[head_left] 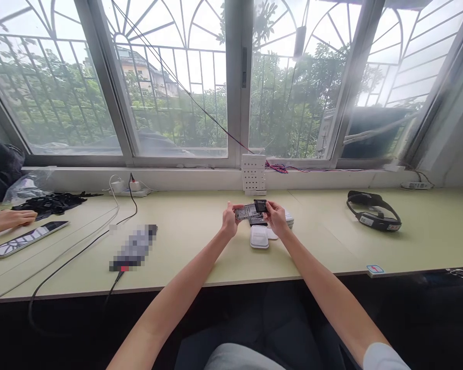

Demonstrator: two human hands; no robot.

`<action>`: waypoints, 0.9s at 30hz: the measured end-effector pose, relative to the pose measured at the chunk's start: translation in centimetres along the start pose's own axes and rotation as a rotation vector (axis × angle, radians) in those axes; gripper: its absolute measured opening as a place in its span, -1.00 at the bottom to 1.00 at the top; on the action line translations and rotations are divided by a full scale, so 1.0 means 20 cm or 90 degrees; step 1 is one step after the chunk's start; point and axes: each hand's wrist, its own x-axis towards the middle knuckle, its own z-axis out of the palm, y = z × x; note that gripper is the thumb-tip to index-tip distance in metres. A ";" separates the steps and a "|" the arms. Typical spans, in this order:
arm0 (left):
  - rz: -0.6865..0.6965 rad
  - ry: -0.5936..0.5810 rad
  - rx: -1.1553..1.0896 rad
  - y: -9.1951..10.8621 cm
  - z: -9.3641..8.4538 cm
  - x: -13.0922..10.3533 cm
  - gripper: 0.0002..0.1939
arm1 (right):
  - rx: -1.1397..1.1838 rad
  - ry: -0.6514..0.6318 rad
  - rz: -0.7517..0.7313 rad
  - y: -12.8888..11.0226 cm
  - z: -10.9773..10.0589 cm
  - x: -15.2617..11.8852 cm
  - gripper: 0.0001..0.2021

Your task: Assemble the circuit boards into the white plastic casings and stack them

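Above the middle of the table, my left hand (pixel 230 220) is closed on the left end of a flat grey piece covered in small print (pixel 245 211); its exact kind is unclear. My right hand (pixel 277 218) pinches a black battery (pixel 260 205) with white "3000" lettering, at the right end of the grey piece. The two pieces overlap in view, and I cannot tell whether they touch. Below them lies another dark, lettered piece (pixel 256 222). White rounded cases (pixel 259 237) rest on the table just under my hands, some partly hidden by my right hand.
A blurred-out phone-like device (pixel 134 248) on a black cable lies left. Farther left are a tablet (pixel 27 239), another person's hand (pixel 13 220) and black strips (pixel 54 204). A black headset (pixel 374 211) sits right. A white perforated panel (pixel 253 173) stands by the window.
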 end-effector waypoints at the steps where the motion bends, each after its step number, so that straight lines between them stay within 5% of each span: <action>1: -0.002 0.007 -0.013 0.00 0.00 0.00 -0.51 | 0.018 -0.005 0.015 0.00 -0.01 0.00 -0.58; 13: -0.069 0.037 -0.109 0.04 0.03 -0.04 -0.56 | 0.056 -0.084 0.069 -0.03 -0.01 -0.02 -0.61; 21: -0.093 0.012 -0.123 0.03 0.01 -0.02 -0.80 | -0.044 -0.083 0.041 -0.03 -0.01 -0.02 -0.74; 27: -0.096 -0.013 -0.137 0.02 0.00 -0.01 -0.79 | 0.000 -0.082 0.064 -0.02 -0.01 -0.02 -0.73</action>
